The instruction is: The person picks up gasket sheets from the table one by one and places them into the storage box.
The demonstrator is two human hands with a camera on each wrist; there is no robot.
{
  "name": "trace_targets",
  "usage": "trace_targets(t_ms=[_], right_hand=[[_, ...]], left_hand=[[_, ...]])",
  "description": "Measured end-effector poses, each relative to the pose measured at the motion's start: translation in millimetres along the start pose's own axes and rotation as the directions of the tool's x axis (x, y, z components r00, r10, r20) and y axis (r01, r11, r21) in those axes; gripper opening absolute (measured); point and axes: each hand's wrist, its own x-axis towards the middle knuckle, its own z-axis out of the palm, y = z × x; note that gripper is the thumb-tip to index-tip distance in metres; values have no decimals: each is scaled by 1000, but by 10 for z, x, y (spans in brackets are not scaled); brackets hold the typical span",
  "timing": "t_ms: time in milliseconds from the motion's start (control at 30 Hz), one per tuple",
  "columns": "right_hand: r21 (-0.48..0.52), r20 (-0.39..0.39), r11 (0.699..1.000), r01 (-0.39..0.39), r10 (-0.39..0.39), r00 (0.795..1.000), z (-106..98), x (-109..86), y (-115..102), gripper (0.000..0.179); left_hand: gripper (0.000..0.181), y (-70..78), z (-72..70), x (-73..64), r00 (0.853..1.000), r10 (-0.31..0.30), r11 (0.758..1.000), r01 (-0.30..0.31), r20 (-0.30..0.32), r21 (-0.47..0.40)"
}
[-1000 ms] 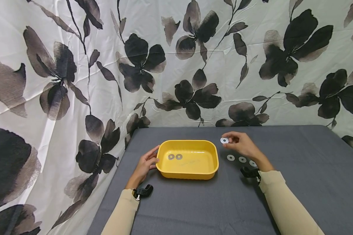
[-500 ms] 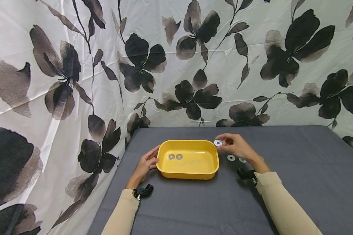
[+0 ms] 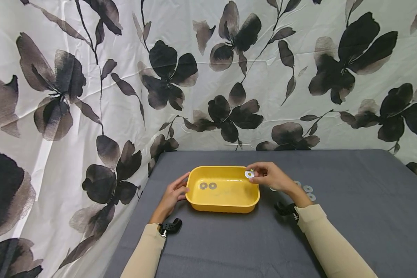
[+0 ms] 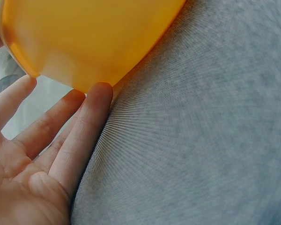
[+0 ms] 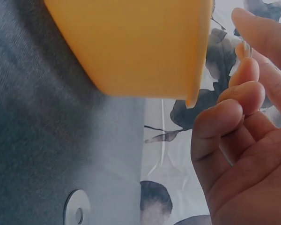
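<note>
A yellow plastic tray [image 3: 222,208] stands on the table, with two flat metal washers [image 3: 203,185] lying side by side on the left of its floor. My right hand [image 3: 272,177] pinches another washer [image 3: 249,174] between thumb and fingers, over the tray's right rim. In the right wrist view that washer shows only as a thin edge [image 5: 247,49] between the fingers, beside the tray's wall [image 5: 136,51]. My left hand [image 3: 172,195] rests its fingertips against the tray's left end. From the left wrist, those fingers [image 4: 84,136] look fairly straight along the outer wall.
Several loose washers [image 3: 308,189] lie on the grey cloth-covered table [image 3: 229,247] to the right of the tray, partly behind my right wrist. One of these washers [image 5: 77,208] shows low in the right wrist view. A floral curtain [image 3: 194,77] hangs behind the table.
My right hand has moved left and slightly nearer with the pinched washer, from beside the tray to over its right rim. More washers show behind the wrist. The left hand and tray stay put.
</note>
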Motion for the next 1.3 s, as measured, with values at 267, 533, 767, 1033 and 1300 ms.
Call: trace_targets(t_ms=[267, 533, 767, 1033, 1300], right_hand=[[-43, 31, 998, 43, -41, 999, 17, 79, -69, 34], [-61, 116, 997, 37, -30, 993, 1, 193, -169, 37], [-68, 180, 996, 56, -43, 983, 15, 299, -282, 36], [-56, 256, 996, 67, -50, 965, 51, 433, -375, 38], [-59, 299, 995, 81, -60, 952, 122, 560, -418, 33]], left_hand=[[63, -14, -4, 10, 1000, 10, 1000, -10, 10, 1], [62, 1, 0, 5, 1000, 8, 1000, -8, 3, 15], [62, 0, -3, 7, 1000, 10, 1000, -10, 3, 10], [62, -5, -4, 9, 1000, 12, 1000, -12, 5, 8], [63, -31, -11, 7, 1000, 14, 1000, -14, 9, 4]])
